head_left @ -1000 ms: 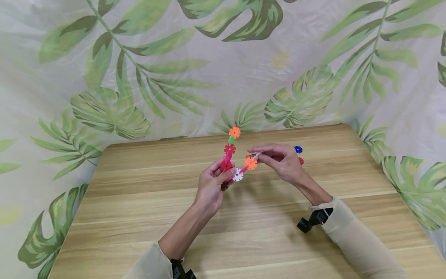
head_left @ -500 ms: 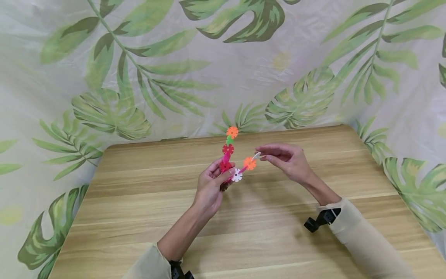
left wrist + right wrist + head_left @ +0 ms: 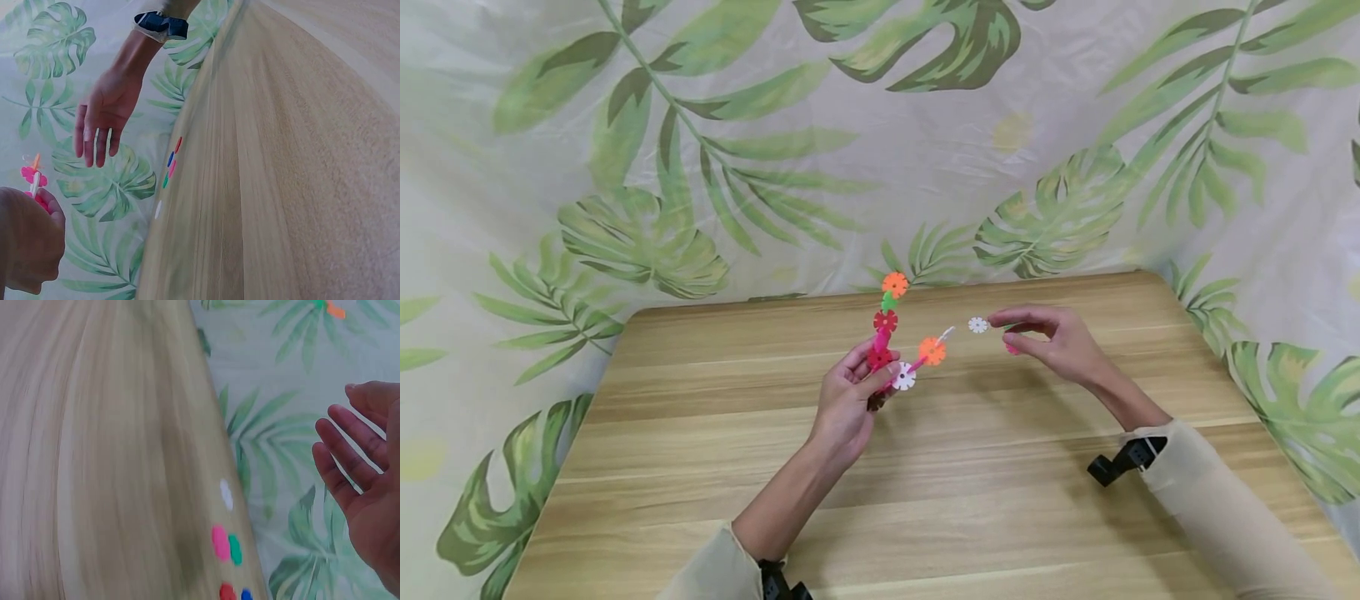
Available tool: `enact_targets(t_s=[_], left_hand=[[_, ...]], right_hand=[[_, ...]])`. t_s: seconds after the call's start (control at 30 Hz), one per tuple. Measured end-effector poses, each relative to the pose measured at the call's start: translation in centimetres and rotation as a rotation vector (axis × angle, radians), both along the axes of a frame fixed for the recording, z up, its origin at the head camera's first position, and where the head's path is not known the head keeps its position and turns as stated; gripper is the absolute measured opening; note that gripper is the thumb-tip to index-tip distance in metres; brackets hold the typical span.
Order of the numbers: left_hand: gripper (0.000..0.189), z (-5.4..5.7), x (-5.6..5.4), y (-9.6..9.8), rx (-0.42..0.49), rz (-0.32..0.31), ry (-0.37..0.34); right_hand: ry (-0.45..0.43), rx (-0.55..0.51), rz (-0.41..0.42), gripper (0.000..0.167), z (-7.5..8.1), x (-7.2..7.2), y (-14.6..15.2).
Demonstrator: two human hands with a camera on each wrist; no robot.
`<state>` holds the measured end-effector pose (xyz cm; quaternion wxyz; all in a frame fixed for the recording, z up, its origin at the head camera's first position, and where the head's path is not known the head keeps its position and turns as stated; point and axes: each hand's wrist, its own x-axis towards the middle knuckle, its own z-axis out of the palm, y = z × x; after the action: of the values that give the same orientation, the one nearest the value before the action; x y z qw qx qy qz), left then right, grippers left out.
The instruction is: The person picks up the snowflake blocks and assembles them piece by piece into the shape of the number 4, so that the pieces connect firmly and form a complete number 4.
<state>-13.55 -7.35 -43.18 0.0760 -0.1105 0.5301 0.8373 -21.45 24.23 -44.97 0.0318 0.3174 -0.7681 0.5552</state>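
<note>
My left hand (image 3: 846, 408) pinches a curved chain of interlocking plastic snowflake discs (image 3: 880, 357) above the table. One end rises to an orange disc (image 3: 894, 285) past green and red ones; the other runs through a white disc (image 3: 903, 376) and an orange disc (image 3: 932, 351) to a white disc seen edge-on (image 3: 947, 333). Apart from the chain, my right hand (image 3: 1060, 342) hovers with nothing between its fingers, which look relaxed in the right wrist view. Closest to its fingertips are a loose white disc (image 3: 977, 325) and a pink disc (image 3: 1012, 348), partly covered by the thumb.
Loose red (image 3: 179, 144), blue (image 3: 170, 159), pink and green (image 3: 165, 180) discs lie near the far edge of the wooden table (image 3: 700, 467). Behind it hangs a leaf-patterned cloth (image 3: 820, 167).
My right hand has let go of the white end disc and moved right, away from the chain. A loose white disc has come into sight. My left hand keeps holding the chain, shifted slightly left.
</note>
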Motion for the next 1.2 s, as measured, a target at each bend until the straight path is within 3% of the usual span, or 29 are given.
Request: enact_targets(t_s=[0.5,0.73,1.2], left_hand=[[0.046,-0.4,0.0,-0.6,-0.001,-0.005,-0.001],[0.044,-0.5,0.0,-0.8,-0.006,-0.001,0.004],[0.046,-0.4,0.0,-1.1,-0.009,-0.009,0.004]], right_hand=[[-0.083,0.228,-0.157,0.029,-1.8,-0.8,4.7],[-0.047,0.309,-0.22,0.029,-2.8,-1.4,6.0],[0.025,0.453,-0.263,0.023,-4.5,-2.1,7.8]])
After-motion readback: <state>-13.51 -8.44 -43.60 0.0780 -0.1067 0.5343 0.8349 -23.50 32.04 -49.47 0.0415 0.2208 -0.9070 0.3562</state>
